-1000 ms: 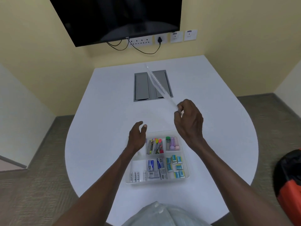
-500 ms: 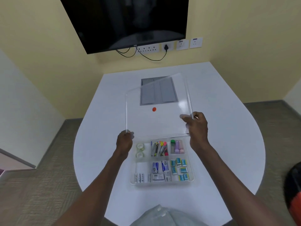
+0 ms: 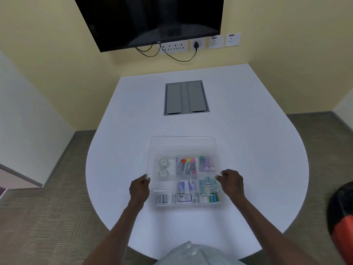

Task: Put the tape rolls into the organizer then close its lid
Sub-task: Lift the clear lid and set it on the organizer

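A clear plastic organizer (image 3: 188, 204) stands on the white table (image 3: 248, 142) in front of me. Two clear tape rolls (image 3: 163, 163) lie in its far left compartment. The clear lid (image 3: 182, 144) with a small orange dot hangs low over the organizer, its far edge reaching past the box. My left hand (image 3: 139, 188) grips the lid's left edge and my right hand (image 3: 231, 181) grips its right edge. Whether the lid touches the box I cannot tell.
Pens, highlighters, small tubes, erasers and batteries fill the other compartments. A grey cable hatch (image 3: 185, 97) sits in the table's middle. A dark screen (image 3: 149, 18) hangs on the far wall. A black and orange bag (image 3: 342, 213) lies at the right.
The lid was held up by my right hand alone, then taken by both hands. It has come down toward me, from above the table to just over the organizer.
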Tool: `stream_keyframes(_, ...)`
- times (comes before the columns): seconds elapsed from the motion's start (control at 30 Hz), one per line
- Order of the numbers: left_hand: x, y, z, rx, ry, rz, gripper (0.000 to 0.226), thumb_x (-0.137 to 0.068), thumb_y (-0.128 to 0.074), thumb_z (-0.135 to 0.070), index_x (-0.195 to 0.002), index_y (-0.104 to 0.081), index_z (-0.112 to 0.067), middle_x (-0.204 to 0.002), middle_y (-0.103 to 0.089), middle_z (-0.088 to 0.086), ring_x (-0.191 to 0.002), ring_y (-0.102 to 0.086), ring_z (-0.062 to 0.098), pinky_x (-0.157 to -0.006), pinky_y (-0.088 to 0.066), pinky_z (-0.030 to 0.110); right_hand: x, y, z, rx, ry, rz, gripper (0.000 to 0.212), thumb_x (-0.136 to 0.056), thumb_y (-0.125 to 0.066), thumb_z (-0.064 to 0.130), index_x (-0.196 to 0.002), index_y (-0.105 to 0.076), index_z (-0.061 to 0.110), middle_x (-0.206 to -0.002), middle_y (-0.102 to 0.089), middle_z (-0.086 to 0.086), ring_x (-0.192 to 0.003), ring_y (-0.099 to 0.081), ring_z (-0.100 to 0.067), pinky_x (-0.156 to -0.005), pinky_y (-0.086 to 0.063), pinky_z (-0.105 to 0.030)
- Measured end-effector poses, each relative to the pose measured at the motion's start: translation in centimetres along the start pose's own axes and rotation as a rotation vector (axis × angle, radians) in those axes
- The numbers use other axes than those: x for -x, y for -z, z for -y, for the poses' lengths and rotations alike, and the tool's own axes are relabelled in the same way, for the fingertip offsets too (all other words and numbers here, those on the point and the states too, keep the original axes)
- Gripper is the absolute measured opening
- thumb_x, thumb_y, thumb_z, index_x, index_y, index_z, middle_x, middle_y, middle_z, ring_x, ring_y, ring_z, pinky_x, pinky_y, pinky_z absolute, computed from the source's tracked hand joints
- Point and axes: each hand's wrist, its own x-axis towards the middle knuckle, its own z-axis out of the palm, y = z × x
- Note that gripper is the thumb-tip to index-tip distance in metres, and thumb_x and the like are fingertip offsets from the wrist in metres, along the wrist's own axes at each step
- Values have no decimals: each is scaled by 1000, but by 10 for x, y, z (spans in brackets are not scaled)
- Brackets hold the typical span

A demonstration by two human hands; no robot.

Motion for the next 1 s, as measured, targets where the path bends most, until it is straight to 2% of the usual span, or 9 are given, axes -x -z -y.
stream_keyframes(0.1, 9, -2, 6, -28, 0, 0, 31, -95, -60, -15, -122, -67, -1, -121, -69, 20, -121, -60, 32, -102, -43, 38, 3, -4, -10, 47, -18, 2, 23, -79, -73, 20, -96, -71, 5, -96, -71, -8, -96, -65, -29, -76, -43, -27)
stream_keyframes(0.17, 12, -5, 9, -29, 7, -6, 32, -95, -60, -15, -124, -66, -2, -123, -69, 16, -123, -59, 29, -102, -41, 35, 5, -6, -15, 84, -39, -2, 19, -77, -72, 19, -85, -70, 1, -87, -71, -12, -88, -65, -33, -70, -46, -31)
stream_keyframes(0.23, 14, -8, 11, -47, 7, -19, 33, -95, -60, -15, -125, -64, -2, -124, -68, 15, -124, -58, 28, -102, -39, 32, 6, -7, -20, 127, -53, 0, 25, -74, -71, 18, -65, -57, -1, -68, -63, -14, -70, -59, -35, -61, -46, -33)
stream_keyframes(0.3, 16, -11, 12, -75, -4, -26, 34, -96, -60, -14, -126, -63, 0, -124, -68, 17, -126, -57, 29, -103, -38, 32, 8, -8, -23, 165, -27, 0, 37, -74, -70, 18, -55, -41, 8, -55, -45, -8, -56, -41, -28, -53, -35, -30)
stream_keyframes(0.57, 19, -18, 22, -111, -2, -53, 34, -96, -60, -15, -126, -63, 0, -126, -66, 18, -128, -56, 29, -104, -39, 33, 3, -10, -31, 181, -11, 16, 35, -77, -69, 17, -57, -45, 1, -60, -52, -15, -62, -47, -33, -56, -32, -30)
stream_keyframes(0.63, 18, -20, 23, -130, -3, -53, 33, -96, -60, -15, -125, -64, -1, -125, -67, 19, -126, -58, 30, -102, -40, 33, 3, -9, -30, 182, -17, 32, 28, -80, -68, 15, -66, -57, -6, -71, -63, -18, -74, -58, -36, -61, -40, -32)
stream_keyframes(0.7, 17, -21, 25, -157, -9, -52, 32, -96, -59, -14, -124, -65, 0, -120, -69, 20, -123, -59, 31, -97, -40, 31, 3, -8, -28, 194, -1, 45, 21, -83, -68, 15, -88, -69, -6, -93, -70, -19, -93, -63, -35, -76, -48, -34)
stream_keyframes(0.8, 18, -24, 28, -194, 4, -40, 30, -97, -57, -13, -122, -66, 1, -117, -70, 22, -120, -61, 32, -90, -39, 29, 6, -6, -26, 215, 4, 55, 26, -86, -66, 15, -107, -69, 0, -112, -69, -15, -107, -62, -30, -85, -46, -30)
stream_keyframes(1.0, 25, -26, 32, -222, 22, -16, 29, -96, -52, -4, -122, -65, 1, -114, -71, 22, -114, -63, 33, -82, -33, 22, 14, -3, -31, 292, 14, 71, 32, -89, -62, 17, -118, -65, 4, -124, -65, -13, -116, -59, -30, -94, -46, -33)
